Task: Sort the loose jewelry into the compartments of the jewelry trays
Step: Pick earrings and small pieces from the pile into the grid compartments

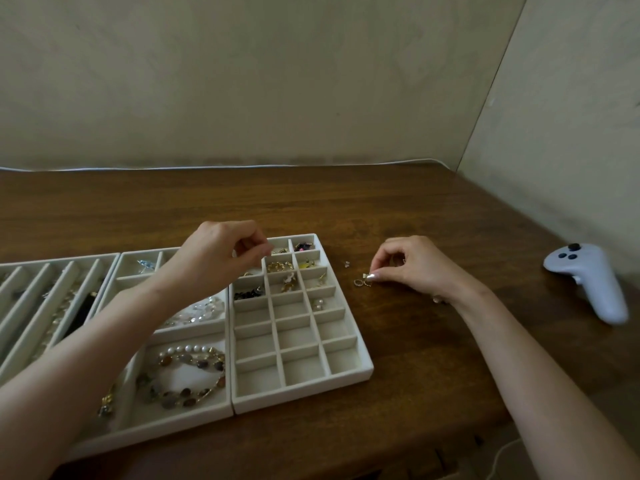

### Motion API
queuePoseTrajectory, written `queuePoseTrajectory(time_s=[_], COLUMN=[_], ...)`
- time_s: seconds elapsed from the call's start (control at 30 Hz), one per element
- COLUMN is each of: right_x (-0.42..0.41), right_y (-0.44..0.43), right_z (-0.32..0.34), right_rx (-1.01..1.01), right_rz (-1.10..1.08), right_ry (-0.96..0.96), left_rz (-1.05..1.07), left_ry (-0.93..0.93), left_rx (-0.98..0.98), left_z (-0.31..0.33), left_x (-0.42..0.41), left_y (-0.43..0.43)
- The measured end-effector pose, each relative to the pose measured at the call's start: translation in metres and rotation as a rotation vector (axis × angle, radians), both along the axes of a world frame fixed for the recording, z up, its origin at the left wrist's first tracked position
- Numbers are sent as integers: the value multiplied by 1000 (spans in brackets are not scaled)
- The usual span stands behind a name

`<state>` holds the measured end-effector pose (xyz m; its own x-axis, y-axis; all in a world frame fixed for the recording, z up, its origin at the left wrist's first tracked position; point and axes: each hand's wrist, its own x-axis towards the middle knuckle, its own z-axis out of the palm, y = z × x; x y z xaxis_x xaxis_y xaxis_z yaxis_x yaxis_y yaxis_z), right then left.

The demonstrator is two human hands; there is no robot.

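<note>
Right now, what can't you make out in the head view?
All head view.
Left hand: whether its curled fingers hold anything; fingers hide it.
Middle tray: far compartments, covered by the left forearm.
Slotted tray: cut off by the left edge.
Gold piece pinched by the right hand: type too small to tell.
Loose bit on the table: too small.

Table (398, 209): dark wood, grain showed under a low sheen. Trays (346, 374): cream, matt, looked velvety. Pearl strand (188, 349): glossy. Bead bracelet (180, 400): polished stones, gold-coloured metal links. Loose earrings (362, 282): shiny gold-coloured metal. Controller (588, 282): smooth white plastic, faintly glossy. Wall (242, 81): pale, matt.
</note>
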<state>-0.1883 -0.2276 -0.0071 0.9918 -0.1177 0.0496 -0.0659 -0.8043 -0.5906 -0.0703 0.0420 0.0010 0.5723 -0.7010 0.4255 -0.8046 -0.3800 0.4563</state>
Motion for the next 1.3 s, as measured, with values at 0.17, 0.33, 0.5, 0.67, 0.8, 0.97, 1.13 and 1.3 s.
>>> queuePoseTrajectory(time_s=[0.17, 0.33, 0.5, 0.67, 0.8, 0.97, 1.13, 1.3], right_x=[-1, 10, 9, 6, -2, -2, -2, -1], right_y=[29, 70, 44, -23, -53, -61, -63, -62], right_z=[12, 5, 12, 11, -5, -12, -16, -17], right_rx=[249, 182, 186, 58, 47, 58, 65, 67], right_rz=[108, 263, 77, -238, -396, -495, -504, -483], right_ry=[-185, -165, -235, -346, -333, -385, -373, -355], left_rz=[-10, -10, -45, -162, -253, -289, -284, -293], left_ry=[-11, -22, 54, -1, -101, 12, 85, 154], left_rx=[-2, -15, -54, 43, 128, 189, 246, 354], left_z=[-2, -4, -6, -1, 2, -3, -10, -13], left_x=[-4, -6, -10, -17, -22, -21, -13, -11], left_y=[-4, -6, -12, -46, -92, -149, -184, -197])
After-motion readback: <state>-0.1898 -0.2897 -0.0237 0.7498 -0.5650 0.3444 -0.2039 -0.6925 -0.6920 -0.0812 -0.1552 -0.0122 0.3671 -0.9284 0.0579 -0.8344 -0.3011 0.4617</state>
